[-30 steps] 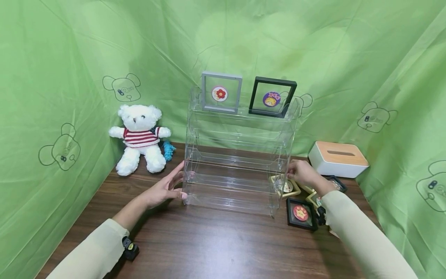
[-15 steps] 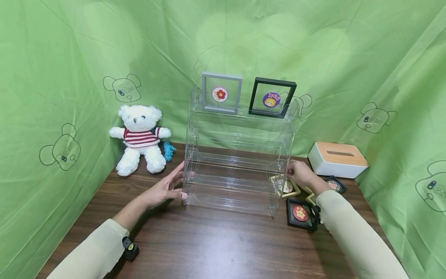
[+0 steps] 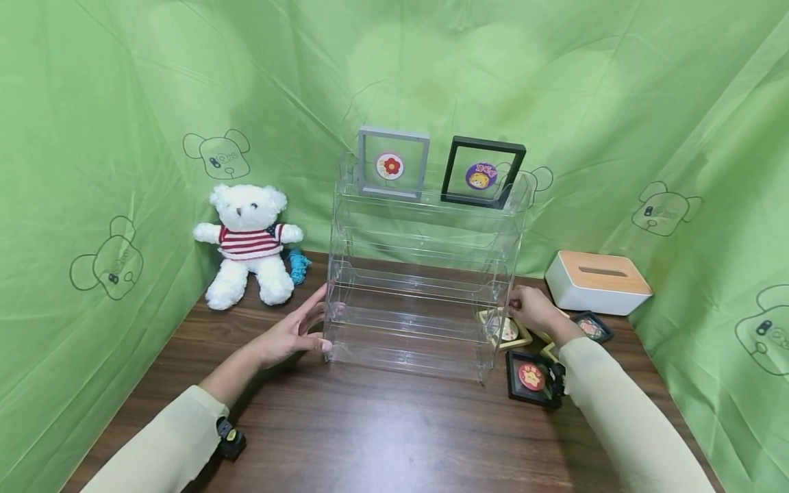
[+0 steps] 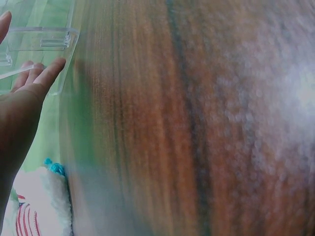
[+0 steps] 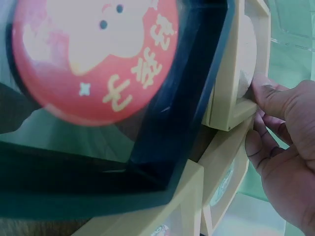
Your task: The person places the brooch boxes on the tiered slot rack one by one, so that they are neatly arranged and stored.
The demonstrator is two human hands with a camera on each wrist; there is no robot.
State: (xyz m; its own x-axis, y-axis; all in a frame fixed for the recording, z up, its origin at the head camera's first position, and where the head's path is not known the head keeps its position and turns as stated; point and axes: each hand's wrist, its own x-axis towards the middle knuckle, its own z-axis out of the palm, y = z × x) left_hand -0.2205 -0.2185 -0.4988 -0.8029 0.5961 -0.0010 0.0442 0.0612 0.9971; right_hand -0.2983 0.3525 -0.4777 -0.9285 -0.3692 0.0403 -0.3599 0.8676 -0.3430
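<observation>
Right forearm (image 3: 629, 411) shifted slightly left over the last second; clear acrylic rack (image 3: 409, 282) unmoved

Shift uncovers more of the dark picture frame (image 3: 592, 327) at right of the head view. Both hands have barely moved.

Hands: apart, one at each side of the rack, which stands upright at centre frame. Left hand (image 3: 290, 339) spread, fingers extended, touching the rack's lower left side. Right hand (image 3: 535, 309) has bent fingers drawn near the thumb, by the rack's lower right side and a pale wood frame (image 3: 507, 330); cannot tell whether it pinches rack, frame or neither.

Progress (judged): early. Apparently done: two frames upright on the top tier, upper centre, namely the grey flower-badge frame (image 3: 391, 165) and the purple-badged black frame (image 3: 482, 174). Apparently left: frames on the table (image 3: 394, 438), right of centre, including the pale wood frame, the dark picture frame and the red-badged black frame (image 3: 533, 378). More pale wood edges show near the right arm; count uncertain.

Writing: red badge (image 5: 96, 61) reads 好孩子, tilted, in the right wrist view. Purple badge characters too small to read. Curtain (image 3: 431, 68) carries bear-head drawings, lettering illegible. Tissue box (image 3: 598, 281), right: no label made out.
</observation>
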